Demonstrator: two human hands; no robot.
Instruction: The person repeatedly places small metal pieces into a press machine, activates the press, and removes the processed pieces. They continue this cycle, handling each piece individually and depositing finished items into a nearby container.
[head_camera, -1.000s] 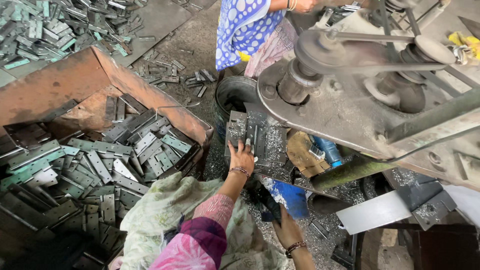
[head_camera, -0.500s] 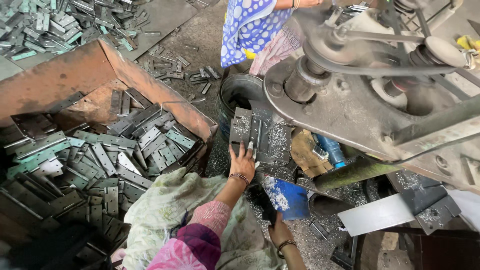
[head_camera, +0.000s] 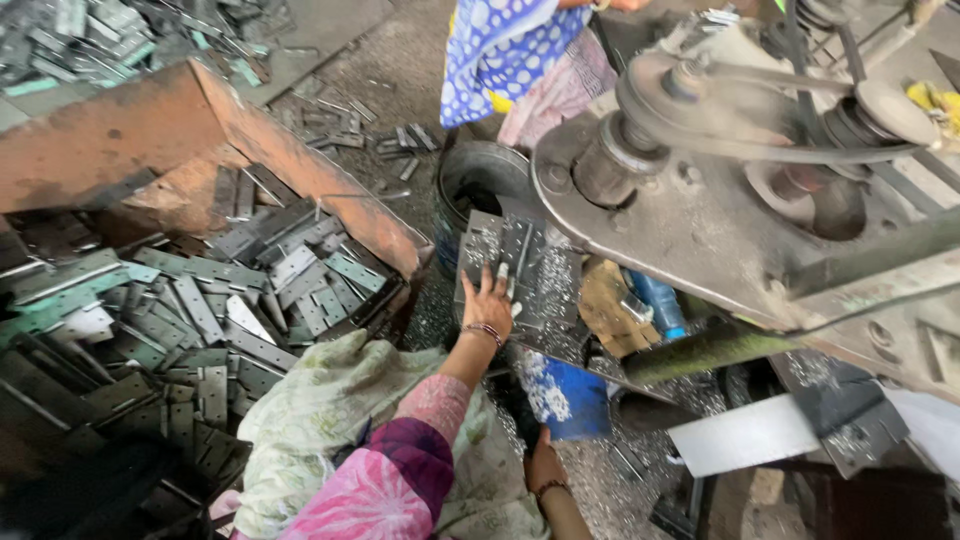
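Spreading wide, the fingers (head_camera: 497, 277) of the left hand (head_camera: 487, 300) lie flat on a dark metal plate (head_camera: 520, 270) dusted with pale shavings, gripping nothing — the palm simply presses on the plate's lower edge, a bangle at the wrist and a pink patterned sleeve (head_camera: 400, 480) running back toward the bottom of the view. The plate itself sits low beside the machine, just below a black round bucket (head_camera: 480, 185) and touching the corner of the rusty bin (head_camera: 300, 170). Lower down, the right hand (head_camera: 545, 465) rests near the floor just under a blue container (head_camera: 565, 395) flecked with shavings; its fingers are hidden behind that container, so I cannot tell whether they are closed or open. To the left, the rusty bin is heaped with flat grey metal strips (head_camera: 200, 310), many with punched holes, and a pale floral cloth (head_camera: 330, 410) spills over its near edge. To the right looms the heavy grey machine (head_camera: 700, 220) with its pulleys and belt. Beyond the bucket stands another person in blue spotted cloth (head_camera: 495, 50), with loose metal pieces (head_camera: 390, 140) scattered on the floor nearby.
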